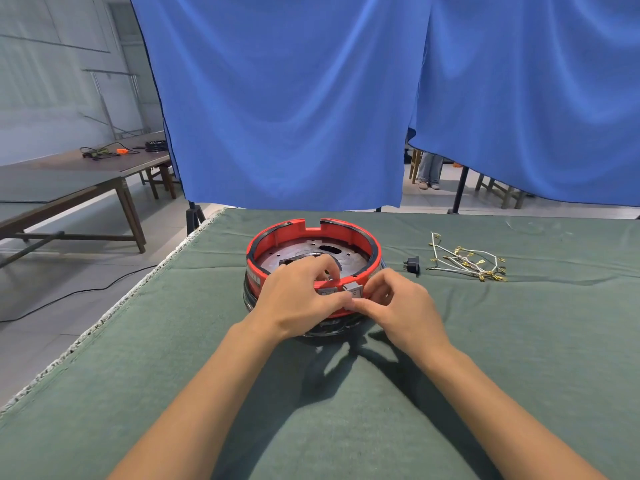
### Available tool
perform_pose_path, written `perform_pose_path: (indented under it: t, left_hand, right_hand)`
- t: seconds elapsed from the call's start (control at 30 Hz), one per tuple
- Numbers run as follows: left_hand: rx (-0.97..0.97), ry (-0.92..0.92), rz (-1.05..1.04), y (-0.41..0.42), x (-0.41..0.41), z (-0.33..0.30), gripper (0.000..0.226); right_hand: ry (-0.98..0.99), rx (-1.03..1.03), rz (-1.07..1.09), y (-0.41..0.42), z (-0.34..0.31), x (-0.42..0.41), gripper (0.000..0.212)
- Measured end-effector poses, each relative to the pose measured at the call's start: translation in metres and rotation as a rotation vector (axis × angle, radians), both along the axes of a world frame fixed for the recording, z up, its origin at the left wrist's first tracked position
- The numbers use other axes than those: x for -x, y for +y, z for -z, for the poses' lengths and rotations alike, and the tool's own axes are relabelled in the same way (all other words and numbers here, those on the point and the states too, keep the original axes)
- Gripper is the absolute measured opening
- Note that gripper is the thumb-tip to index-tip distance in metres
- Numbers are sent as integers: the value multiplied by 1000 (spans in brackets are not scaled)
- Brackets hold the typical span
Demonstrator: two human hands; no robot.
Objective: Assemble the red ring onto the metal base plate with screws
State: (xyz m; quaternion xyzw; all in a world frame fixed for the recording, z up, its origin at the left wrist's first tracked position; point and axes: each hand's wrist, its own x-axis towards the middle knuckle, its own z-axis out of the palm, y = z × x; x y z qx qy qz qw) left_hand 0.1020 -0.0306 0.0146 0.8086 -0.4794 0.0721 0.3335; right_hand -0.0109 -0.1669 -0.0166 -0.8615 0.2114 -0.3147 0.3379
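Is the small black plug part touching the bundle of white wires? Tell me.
No: the black plug part lies on the green cloth left of the white wires, with bare cloth showing between them.

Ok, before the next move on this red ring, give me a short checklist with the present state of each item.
1. Red ring sits around metal base plate: ok.
2. Left hand grips the ring's near rim: ok.
3. Right hand pinches at the grey switch: ok.
4. Screws in view: not ok, none seen.
5. Wire bundle and black plug lie apart from the ring: ok.
6. Ring fully seated: cannot tell.
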Motion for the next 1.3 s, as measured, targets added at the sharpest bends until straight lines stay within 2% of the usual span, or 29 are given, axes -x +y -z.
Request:
perform_pose_path:
  t: [0.17,0.23,0.37,0.5,0.67,0.77,1.03,1.1,1.2,1.3]
  left_hand:
    - [4,15,-11,-2,-4,1,24]
    - [16,21,1,-2,-5,2,22]
    - [52,39,54,-2,-5,1,22]
    - [66,85,92,-2,-6,-1,22]
    - [89,101,81,-4,-6,1,23]
    - [99,100,72,-5,-5,1,22]
    - [78,93,61,-4,-7,2,19]
    - [69,73,13,-4,-6,2,20]
    - [201,112,-55,-7,-6,2,35]
    - [150,-7,-190,-9,-4,5,38]
  right_hand:
    - [30,-122,-239,-13,-9,3,14]
    - [4,-43,-201,-19,-11,6,15]
    - [3,147,-173,-17,-13,6,39]
    - [45,83,-257,-17,-15,3,29]
    - [126,144,-285,-23,-18,-3,30]
    - [142,132,-287,-25,-23,-8,18]
    - [47,107,-214,-13,-20,-10,13]
    - [19,111,-207,-8,-17,-9,13]
    - [-29,103,-233,-5,-18,-5,11]
    - [-182,60,-88,-18,-25,-3,15]
